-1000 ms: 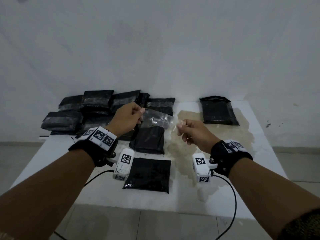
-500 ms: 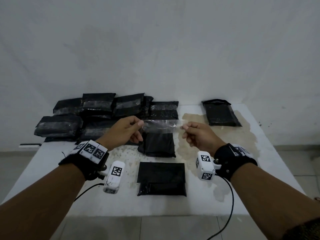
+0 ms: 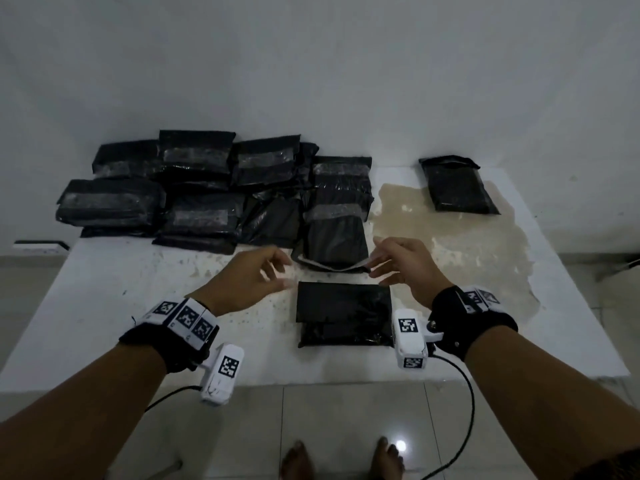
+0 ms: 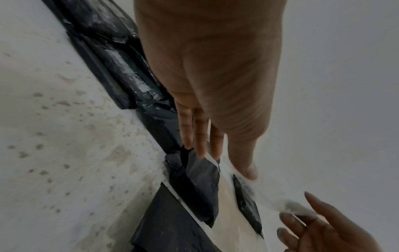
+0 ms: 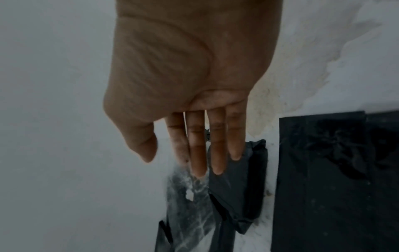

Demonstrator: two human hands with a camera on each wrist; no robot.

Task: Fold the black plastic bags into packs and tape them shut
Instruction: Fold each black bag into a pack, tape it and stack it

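A strip of clear tape (image 4: 280,204) stretches between my two hands and clings to the left thumb and the right fingertips. In the head view it shows only as a thin pale line (image 3: 332,268); in the right wrist view it is a crinkled film (image 5: 190,204). It hangs just over the near end of a folded black pack (image 3: 334,240). My left hand (image 3: 282,271) and right hand (image 3: 375,275) flank that pack, fingers straight, thumbs apart from the fingers. A second flat folded pack (image 3: 343,313) lies nearer me.
Several taped black packs are piled at the back left (image 3: 194,188). One more pack (image 3: 457,185) lies alone at the back right. The white table (image 3: 138,306) has a brownish stain (image 3: 433,230) on its right half. Camera cables hang off the front edge.
Both hands came down and toward me with the tape, from in front of the pile to the middle pack's near end. Their pinching fingers have straightened. The view has tilted downward.
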